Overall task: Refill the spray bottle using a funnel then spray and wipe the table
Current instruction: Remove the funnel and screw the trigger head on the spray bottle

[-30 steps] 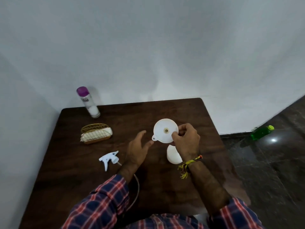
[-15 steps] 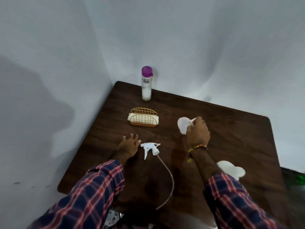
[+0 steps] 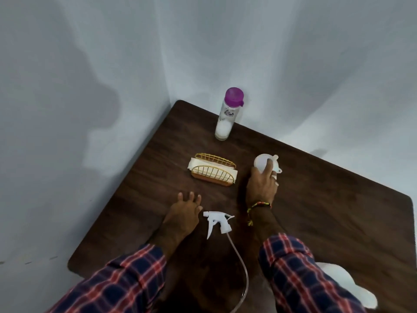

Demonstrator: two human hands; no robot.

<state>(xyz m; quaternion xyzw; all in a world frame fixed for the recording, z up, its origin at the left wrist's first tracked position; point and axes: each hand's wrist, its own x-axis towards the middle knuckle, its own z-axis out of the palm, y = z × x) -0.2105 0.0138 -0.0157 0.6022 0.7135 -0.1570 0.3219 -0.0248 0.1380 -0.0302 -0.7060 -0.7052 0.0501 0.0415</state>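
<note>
The right hand (image 3: 262,185) holds the funnel (image 3: 266,163), maybe loosely; it could tip. The left hand (image 3: 184,213) lies open.

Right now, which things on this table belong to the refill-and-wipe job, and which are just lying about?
Job:
- funnel, held by the right hand
- spray head with tube, off the bottle
- white bottle, partly behind the right sleeve
- napkins in the gold holder, likely for wiping

Unclear:
- purple-capped bottle, possibly the refill
- left hand, idle
</note>
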